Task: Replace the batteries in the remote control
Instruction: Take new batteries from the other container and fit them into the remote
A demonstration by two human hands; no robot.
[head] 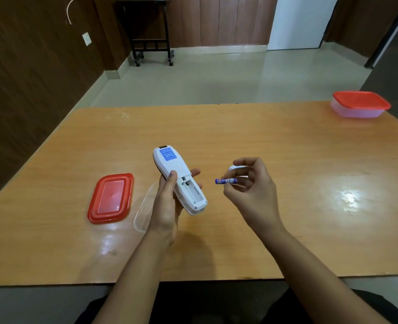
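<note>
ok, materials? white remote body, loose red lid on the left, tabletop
White remote body: looks like matte moulded plastic, with an even, glare-free surface and rounded edges. Loose red rectangular lid: probably glossy, flexible plastic, given its stepped rim and soft highlights. Orange-brown tabletop: wood-grain pattern under a shiny coat, with strong light reflections; laminate or varnished wood, can't tell which.

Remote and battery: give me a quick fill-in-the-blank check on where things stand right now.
1. The remote is held in the ____ hand.
2. The right hand pinches a ____ battery.
3. The remote's battery bay is ____.
4. The loose red lid lies to the ____ of the remote.

Missing words: left; blue; empty; left
</note>
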